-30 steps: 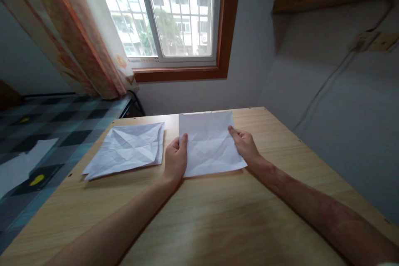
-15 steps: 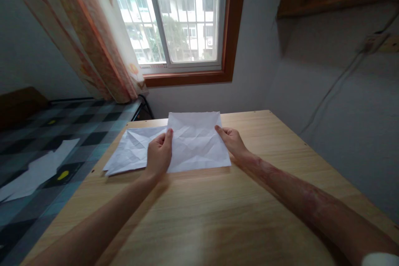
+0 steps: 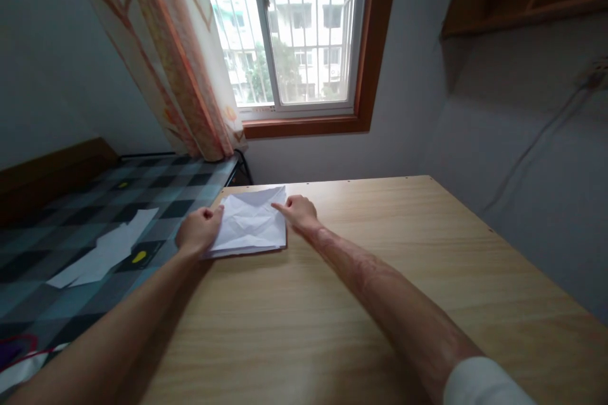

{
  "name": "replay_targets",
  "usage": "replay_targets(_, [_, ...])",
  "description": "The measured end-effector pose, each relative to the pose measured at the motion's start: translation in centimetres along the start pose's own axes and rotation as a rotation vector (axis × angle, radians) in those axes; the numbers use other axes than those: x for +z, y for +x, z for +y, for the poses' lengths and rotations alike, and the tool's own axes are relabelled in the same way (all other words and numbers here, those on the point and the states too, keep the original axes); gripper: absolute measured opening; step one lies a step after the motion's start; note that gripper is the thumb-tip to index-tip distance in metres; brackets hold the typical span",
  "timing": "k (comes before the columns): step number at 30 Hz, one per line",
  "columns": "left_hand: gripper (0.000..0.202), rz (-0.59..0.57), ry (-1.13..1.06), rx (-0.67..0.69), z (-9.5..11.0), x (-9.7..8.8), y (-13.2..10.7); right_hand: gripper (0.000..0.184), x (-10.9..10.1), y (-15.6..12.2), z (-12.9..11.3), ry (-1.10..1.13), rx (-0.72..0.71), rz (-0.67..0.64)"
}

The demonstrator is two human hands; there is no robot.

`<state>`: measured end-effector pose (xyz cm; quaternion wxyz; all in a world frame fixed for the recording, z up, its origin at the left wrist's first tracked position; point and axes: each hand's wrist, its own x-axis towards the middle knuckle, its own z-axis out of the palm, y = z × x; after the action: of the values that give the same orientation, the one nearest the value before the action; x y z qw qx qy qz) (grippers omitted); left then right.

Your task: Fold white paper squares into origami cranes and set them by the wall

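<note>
A creased white sheet of paper (image 3: 254, 218) lies over a small stack of similar sheets at the table's far left. My left hand (image 3: 200, 230) is closed on its left edge, thumb on top. At the right edge my right hand (image 3: 299, 210) has its fingers curled, with the thumb stretched over the paper. The sheets beneath are mostly hidden; only their front edges show.
The light wooden table (image 3: 361, 304) stands against the wall under a barred window (image 3: 313, 31). To its left is a bed with a checked cover (image 3: 161, 193), where white paper strips (image 3: 107, 250) lie. A curtain (image 3: 190, 76) hangs by the window. A wooden shelf (image 3: 522, 19) juts out at upper right.
Both hands have carried the sheet left and laid it over the other papers on the table. The view has turned slightly to the left.
</note>
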<state>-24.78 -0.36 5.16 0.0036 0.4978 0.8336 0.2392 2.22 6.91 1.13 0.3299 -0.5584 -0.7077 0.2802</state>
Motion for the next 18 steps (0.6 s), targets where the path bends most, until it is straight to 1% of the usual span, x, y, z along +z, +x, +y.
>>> replay_targets(1, [0.049,0.007,0.019,-0.010,-0.2,0.2,0.2,0.053,0.4,-0.1,-0.2,-0.015,0.017,0.006])
replay_targets(2, [0.049,0.026,0.033,0.008,-0.4,0.4,0.3,0.050,0.6,-0.2,-0.4,-0.034,0.024,0.036])
replay_targets(3, [0.049,0.050,0.040,0.061,-0.5,0.6,0.4,0.047,0.8,-0.4,-0.6,-0.055,0.007,0.084])
replay_targets(4, [0.049,0.072,0.042,0.148,-0.5,0.9,0.5,0.043,1.0,-0.6,-0.9,-0.078,-0.042,0.141])
replay_targets(6, [0.049,0.084,0.029,0.391,-0.4,1.6,0.6,0.030,1.2,-1.1,-1.5,-0.119,-0.225,0.230])
replay_targets(7, [0.050,0.072,0.020,0.519,-0.3,2.1,0.6,0.025,1.5,-1.3,-1.7,-0.133,-0.339,0.231])
replay_targets(8, [0.052,0.052,0.013,0.632,-0.1,2.6,0.6,0.025,1.7,-1.4,-1.9,-0.144,-0.442,0.205])
replay_targets(9, [0.054,0.024,0.015,0.720,0.1,3.2,0.7,0.030,2.1,-1.6,-2.0,-0.160,-0.531,0.154])
replay_targets(10, [0.056,-0.011,0.028,0.784,0.3,3.9,0.7,0.039,2.6,-1.7,-1.9,-0.185,-0.594,0.106])
replay_targets(12, [0.061,-0.087,0.065,0.827,0.4,5.2,0.7,0.059,3.6,-1.7,-1.4,-0.255,-0.648,0.012])
replay_targets(14, [0.068,-0.180,0.120,0.802,0.2,6.3,0.7,0.074,4.5,-1.7,-0.5,-0.313,-0.587,-0.064])
replay_targets(16, [0.074,-0.275,0.170,0.738,-0.3,7.1,0.7,0.084,5.0,-1.7,0.4,-0.352,-0.528,-0.143])
replay_targets(18, [0.081,-0.327,0.202,0.691,-0.8,7.4,0.6,0.088,5.2,-1.7,1.0,-0.375,-0.499,-0.188])
